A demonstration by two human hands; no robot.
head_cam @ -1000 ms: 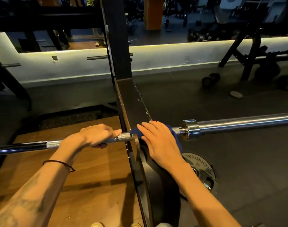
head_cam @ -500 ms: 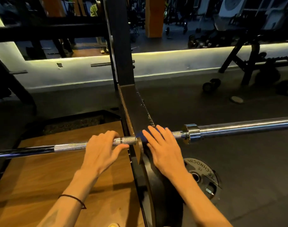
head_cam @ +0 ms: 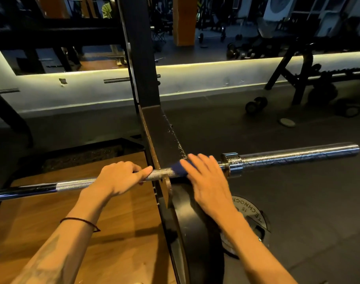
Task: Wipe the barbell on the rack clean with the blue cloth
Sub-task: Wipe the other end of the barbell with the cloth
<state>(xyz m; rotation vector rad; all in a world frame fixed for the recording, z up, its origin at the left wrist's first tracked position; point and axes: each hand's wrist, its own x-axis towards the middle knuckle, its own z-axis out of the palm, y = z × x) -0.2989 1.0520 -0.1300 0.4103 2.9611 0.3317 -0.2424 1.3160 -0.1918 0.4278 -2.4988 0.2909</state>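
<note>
So the big black rack upright (head_cam: 143,83) is standing dead centre, and everything else is sitting around it. The wooden platform (head_cam: 52,212) is lying to the left of the upright, dark rubber floor to the right of it. The barbell (head_cam: 293,155) is resting across the rack arm just in front of the upright, running from the left edge, past the upright, and out to the right, where the bare chrome sleeve is sticking out with nothing loaded on it. A black weight plate (head_cam: 195,232) is standing on edge right below the bar, close against the rack, and a second plate (head_cam: 250,212) with white lettering is lying on the floor just right of that one.

The person's right hand (head_cam: 207,179) is reaching in just right of the upright, fingers straight and held together, pressing the blue cloth (head_cam: 178,168) down onto the bar between the knurled part and the collar. Only a bit of the cloth is peeking out on the upright side of the fingers. The left hand (head_cam: 119,177) is gripping the knurled shaft just left of the upright, fingers curled over the top, thumb stretching along the bar toward the rack. A thin dark band (head_cam: 80,222) is sitting on that wrist.

Further right of the upright a dumbbell (head_cam: 256,104) is lying on the floor.
</note>
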